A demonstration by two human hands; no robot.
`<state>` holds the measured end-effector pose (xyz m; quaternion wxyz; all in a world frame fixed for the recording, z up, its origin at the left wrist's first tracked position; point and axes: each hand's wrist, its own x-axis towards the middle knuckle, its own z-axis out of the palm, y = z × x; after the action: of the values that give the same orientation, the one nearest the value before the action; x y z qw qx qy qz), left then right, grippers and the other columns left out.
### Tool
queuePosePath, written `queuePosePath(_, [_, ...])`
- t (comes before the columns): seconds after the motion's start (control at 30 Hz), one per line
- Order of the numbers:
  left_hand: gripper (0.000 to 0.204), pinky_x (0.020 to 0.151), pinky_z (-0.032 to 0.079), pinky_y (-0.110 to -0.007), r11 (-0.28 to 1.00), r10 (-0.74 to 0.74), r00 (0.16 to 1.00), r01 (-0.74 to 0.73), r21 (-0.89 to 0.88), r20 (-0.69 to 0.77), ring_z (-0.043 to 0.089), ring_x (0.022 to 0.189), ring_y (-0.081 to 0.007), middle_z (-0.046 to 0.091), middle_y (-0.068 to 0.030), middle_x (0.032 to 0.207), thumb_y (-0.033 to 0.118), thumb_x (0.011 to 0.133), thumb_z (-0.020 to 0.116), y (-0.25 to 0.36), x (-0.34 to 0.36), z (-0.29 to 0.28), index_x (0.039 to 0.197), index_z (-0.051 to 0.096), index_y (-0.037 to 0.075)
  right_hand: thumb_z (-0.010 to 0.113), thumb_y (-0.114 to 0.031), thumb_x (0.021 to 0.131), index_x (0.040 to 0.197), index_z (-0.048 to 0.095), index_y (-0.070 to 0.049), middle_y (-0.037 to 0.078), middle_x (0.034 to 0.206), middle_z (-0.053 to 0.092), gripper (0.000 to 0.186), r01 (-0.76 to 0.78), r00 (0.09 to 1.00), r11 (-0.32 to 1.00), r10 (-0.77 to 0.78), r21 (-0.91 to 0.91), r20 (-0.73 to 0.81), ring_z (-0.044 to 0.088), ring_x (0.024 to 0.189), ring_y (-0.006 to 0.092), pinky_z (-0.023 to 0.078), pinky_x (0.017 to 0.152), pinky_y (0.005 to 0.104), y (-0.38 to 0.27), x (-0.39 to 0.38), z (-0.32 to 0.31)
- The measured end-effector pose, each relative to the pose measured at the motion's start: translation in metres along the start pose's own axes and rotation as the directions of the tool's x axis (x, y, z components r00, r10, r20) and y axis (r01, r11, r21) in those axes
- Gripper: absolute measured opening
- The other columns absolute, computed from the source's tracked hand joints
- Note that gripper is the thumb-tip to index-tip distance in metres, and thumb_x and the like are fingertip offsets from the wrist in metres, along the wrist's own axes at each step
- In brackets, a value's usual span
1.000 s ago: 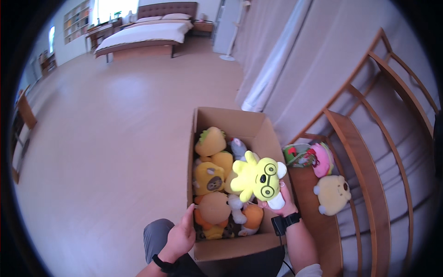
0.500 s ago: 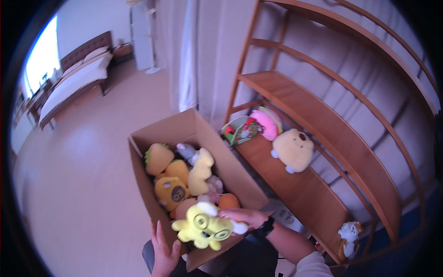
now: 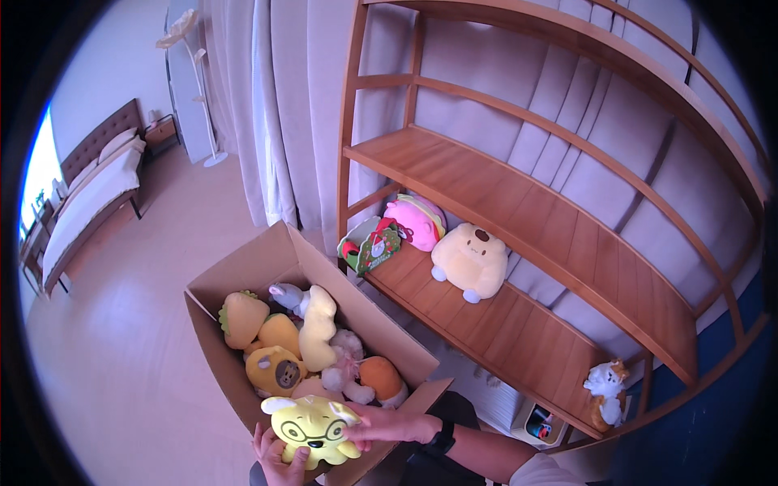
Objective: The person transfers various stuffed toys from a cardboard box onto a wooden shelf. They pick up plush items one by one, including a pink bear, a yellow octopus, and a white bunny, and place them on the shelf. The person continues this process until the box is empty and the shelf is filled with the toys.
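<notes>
A yellow plush toy (image 3: pixel 312 429) with round glasses and a dark nose is held between my hands over the near end of a cardboard box (image 3: pixel 409 344). My left hand (image 3: pixel 278 462) grips its lower left side, thumb in front. On its right side my right hand (image 3: pixel 387 424) is closed around the edge, with a dark band on the wrist. Inside the box lie several plush toys, among them a pale yellow wavy one (image 3: pixel 317 328), a yellow one with a brown face (image 3: pixel 275 371), a taco-shaped one (image 3: pixel 243 319) and an orange one (image 3: pixel 381 377).
Beside the box stands a wooden shelf unit (image 3: pixel 519 215). Its lower board carries a cream plush (image 3: pixel 470 263), a pink plush (image 3: pixel 415 223), a green festive basket (image 3: pixel 371 247) and a white-and-orange plush (image 3: pixel 606 389). A bed (image 3: pixel 97 198) and curtains (image 3: pixel 316 105) are farther back.
My left hand has come onto the yellow plush, which has turned from tilted to nearly upright, face showing. The view has swung right, so the box and shelf appear farther left.
</notes>
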<state>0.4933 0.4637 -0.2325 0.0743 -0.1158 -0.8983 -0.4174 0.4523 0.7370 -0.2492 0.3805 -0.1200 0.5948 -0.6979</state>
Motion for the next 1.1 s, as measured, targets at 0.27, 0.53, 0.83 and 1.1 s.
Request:
queuePosePath(0.27, [0.033,0.117,0.036,-0.056,0.972,0.093,0.993,-0.075,0.223,-0.068,0.045,0.136,-0.0469,0.061,-0.0216,0.133,0.018,0.091,0.075,-0.006,0.005,0.019,0.117,0.069,-0.001,0.075,-0.03,0.094,0.148,0.048,-0.004,0.016,0.114,0.073,0.066,0.108,0.887,0.9,-0.278,-0.422,-0.367,0.07,0.101,0.0213,0.054,0.093,0.0357,-0.008,0.012,0.005])
queuePosePath(0.53, [0.032,0.114,0.039,-0.055,0.958,0.095,0.989,-0.059,0.281,-0.118,0.049,0.132,-0.0464,0.062,-0.0197,0.131,0.017,0.093,0.07,0.002,0.004,0.017,0.123,0.068,0.004,0.072,-0.027,0.099,0.119,0.066,-0.009,-0.002,0.088,0.069,0.027,0.269,0.452,0.956,-0.233,-0.117,-0.861,0.065,0.07,0.0052,0.053,0.058,0.0213,-0.038,-0.125,-0.123])
queuePosePath(0.83, [0.029,0.111,0.043,-0.054,0.952,0.109,0.99,-0.078,0.297,-0.086,0.051,0.13,-0.0456,0.064,-0.0175,0.129,0.015,0.092,0.071,-0.002,0.004,0.021,0.12,0.069,0.007,0.077,-0.029,0.095,0.116,0.063,-0.006,0.003,0.093,0.071,0.034,0.2,-0.065,0.974,-0.097,-0.109,-0.993,0.069,0.065,0.0102,0.053,0.052,0.0209,0.006,-0.281,-0.234])
queuePosePath(1.1, [0.026,0.107,0.045,-0.052,0.935,0.159,0.984,-0.122,0.332,-0.086,0.057,0.123,-0.0405,0.068,-0.0152,0.122,0.013,0.091,0.072,0.002,0.01,0.022,0.115,0.07,0.007,0.077,-0.028,0.095,0.124,0.059,-0.006,0.004,0.097,0.071,0.041,0.209,-0.04,0.976,-0.057,-0.064,-0.998,0.068,0.065,0.0109,0.055,0.055,0.0217,0.025,-0.285,-0.271])
